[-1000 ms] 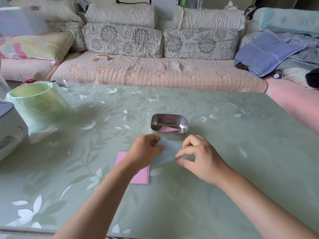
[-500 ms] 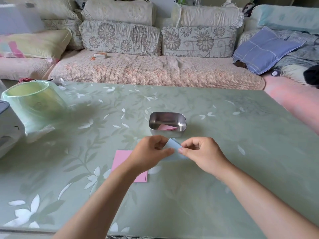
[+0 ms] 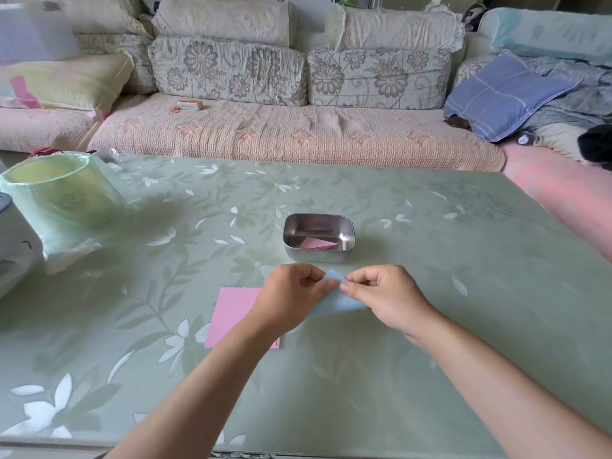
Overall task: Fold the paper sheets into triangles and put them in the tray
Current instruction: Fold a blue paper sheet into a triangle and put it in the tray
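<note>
Right now both hands meet over the worktop, just in front of the tray. L hand pinches the blue sheet btwn thumb + forefinger, other fingers curled in. R hand pinches it the same way from the opposite side, fingertips nearly touching the L's. Blue sheet is bent over: one corner pokes up btwn the hands, the rest hangs below the R hand. Can't tell if it touches the worktop. Pink sheet lies flat on the worktop, partly under the L wrist. Tray is steel, w/ a pink triangle lying inside. Green-bagged bin stands far left, well apart, w/ the sofa behind the worktop.
</note>
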Demonstrator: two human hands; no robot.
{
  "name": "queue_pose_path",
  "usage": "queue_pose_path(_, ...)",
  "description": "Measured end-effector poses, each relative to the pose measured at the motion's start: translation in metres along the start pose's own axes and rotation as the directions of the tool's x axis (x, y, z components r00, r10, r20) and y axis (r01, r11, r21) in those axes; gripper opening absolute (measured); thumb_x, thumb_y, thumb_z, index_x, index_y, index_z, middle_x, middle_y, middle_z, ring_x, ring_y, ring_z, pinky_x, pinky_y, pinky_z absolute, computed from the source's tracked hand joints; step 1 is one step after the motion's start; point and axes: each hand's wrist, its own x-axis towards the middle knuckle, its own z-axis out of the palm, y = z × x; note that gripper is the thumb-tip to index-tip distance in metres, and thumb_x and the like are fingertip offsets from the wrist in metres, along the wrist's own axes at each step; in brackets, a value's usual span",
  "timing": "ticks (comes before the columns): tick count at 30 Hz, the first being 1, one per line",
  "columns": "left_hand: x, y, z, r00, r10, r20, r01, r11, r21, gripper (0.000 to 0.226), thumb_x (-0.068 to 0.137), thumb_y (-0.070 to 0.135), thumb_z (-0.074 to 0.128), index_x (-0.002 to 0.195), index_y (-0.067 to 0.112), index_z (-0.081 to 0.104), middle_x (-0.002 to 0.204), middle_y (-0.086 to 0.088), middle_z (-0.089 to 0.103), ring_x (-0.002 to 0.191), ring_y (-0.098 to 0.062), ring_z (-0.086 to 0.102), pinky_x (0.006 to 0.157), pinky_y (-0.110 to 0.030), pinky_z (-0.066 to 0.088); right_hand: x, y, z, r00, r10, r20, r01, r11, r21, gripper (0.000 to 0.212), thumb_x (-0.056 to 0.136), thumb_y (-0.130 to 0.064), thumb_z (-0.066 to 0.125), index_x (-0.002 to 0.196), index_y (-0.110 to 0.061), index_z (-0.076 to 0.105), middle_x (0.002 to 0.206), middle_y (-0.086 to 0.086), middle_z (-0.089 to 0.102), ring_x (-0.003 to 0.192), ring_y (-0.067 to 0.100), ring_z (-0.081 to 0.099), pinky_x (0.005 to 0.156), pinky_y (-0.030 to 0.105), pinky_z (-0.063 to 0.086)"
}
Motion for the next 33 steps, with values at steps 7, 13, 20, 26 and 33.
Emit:
queue_pose_path(7,-0.003,0.001,-0.002,0.999,-0.042,0.033,0.048,0.979,-0.199,0.025,0.083,0.024,0.078,0.104,0.033,0.069,0.081,0.008,0.075,0.074,-0.007,0.070,0.064,-0.017,0.051,0.003,0.002,-0.002,1.000,-0.019,-0.012,0.019,0.999,-0.027,0.013,0.090,-0.026,0.073,0.078,-0.026,0.079,0.079,-0.007,0.075,0.066,0.001,0.060,0.060,0.010,0.045)
queue_pose_path(13,-0.003,-0.003,0.003,0.997,-0.048,-0.065,0.027,0.954,-0.299,0.017,0.082,0.022,0.080,0.081,0.038,0.073,0.077,0.014,0.075,0.070,0.003,0.068,0.063,-0.008,0.049,0.001,0.002,-0.001,0.998,-0.064,-0.022,0.062,0.996,-0.066,0.013,0.089,-0.032,0.073,0.077,-0.032,0.078,0.075,-0.005,0.071,0.064,0.004,0.054,0.060,0.015,0.041)
queue_pose_path(20,-0.004,-0.004,0.011,0.996,0.027,-0.080,-0.040,0.986,-0.163,0.029,0.091,0.023,0.069,0.118,0.032,0.070,0.084,0.006,0.075,0.069,-0.004,0.056,0.074,-0.024,0.052,0.002,0.006,0.003,0.978,-0.208,-0.011,0.204,0.966,-0.158,0.029,0.093,-0.026,0.067,0.087,-0.053,0.073,0.074,-0.015,0.071,0.064,0.002,0.055,0.063,0.019,0.044)
queue_pose_path(26,-0.003,-0.006,0.015,0.990,0.041,-0.132,-0.055,0.993,-0.107,0.031,0.093,0.026,0.066,0.123,0.032,0.067,0.074,0.004,0.065,0.064,-0.009,0.046,0.065,-0.023,0.043,0.001,0.008,0.007,0.949,-0.314,-0.035,0.287,0.905,-0.315,0.032,0.096,-0.024,0.062,0.109,-0.053,0.066,0.079,-0.021,0.061,0.067,-0.001,0.053,0.064,0.008,0.040)
queue_pose_path(33,-0.005,-0.004,0.019,0.984,0.076,-0.161,-0.084,0.995,-0.045,0.032,0.094,0.024,0.065,0.125,0.027,0.067,0.064,0.024,0.061,0.057,0.005,0.048,0.057,-0.006,0.039,-0.003,0.005,0.013,0.934,-0.357,-0.022,0.306,0.829,-0.468,0.018,0.099,-0.021,0.055,0.104,-0.008,0.066,0.078,0.007,0.050,0.069,0.020,0.047,0.065,0.035,0.043)
